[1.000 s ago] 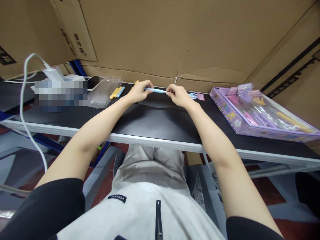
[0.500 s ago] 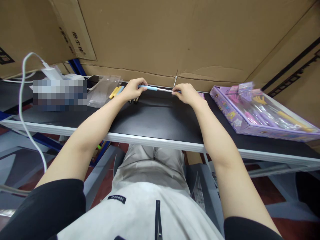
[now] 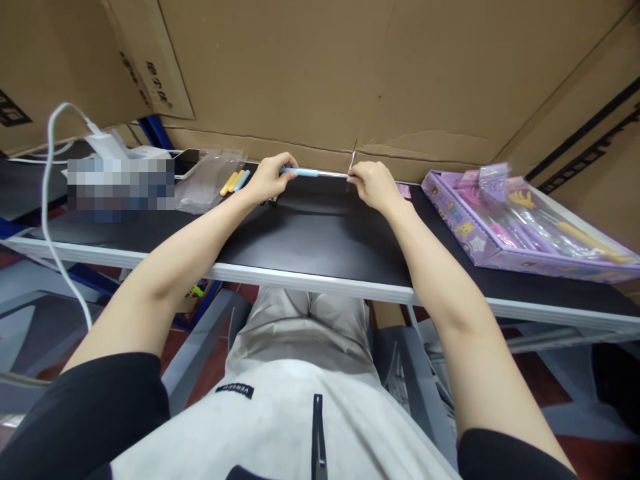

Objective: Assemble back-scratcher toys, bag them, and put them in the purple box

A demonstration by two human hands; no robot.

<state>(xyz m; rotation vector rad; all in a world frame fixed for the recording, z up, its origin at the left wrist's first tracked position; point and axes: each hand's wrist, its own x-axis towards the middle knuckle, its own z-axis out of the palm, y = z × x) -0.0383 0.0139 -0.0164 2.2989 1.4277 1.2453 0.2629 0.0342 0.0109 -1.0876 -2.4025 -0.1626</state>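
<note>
Both my hands are stretched out over the far side of a black table (image 3: pixel 320 233). My left hand (image 3: pixel 270 177) is closed around the blue handle (image 3: pixel 305 172) of a thin telescopic rod. My right hand (image 3: pixel 370 183) pinches the other end, and a silver shaft (image 3: pixel 334 175) spans the gap between them. Small dark pieces lie on the table under my left hand, mostly hidden.
Yellow and blue sticks (image 3: pixel 234 182) lie beside a clear plastic bag (image 3: pixel 207 180) at the left. A purple toy box (image 3: pixel 520 223) sits at the right. A white charger and cable (image 3: pixel 97 143) are far left. Cardboard boxes (image 3: pixel 350 73) wall the table's back.
My hands have moved apart and the rod has lengthened: a silver shaft now shows between the blue handle and my right hand.
</note>
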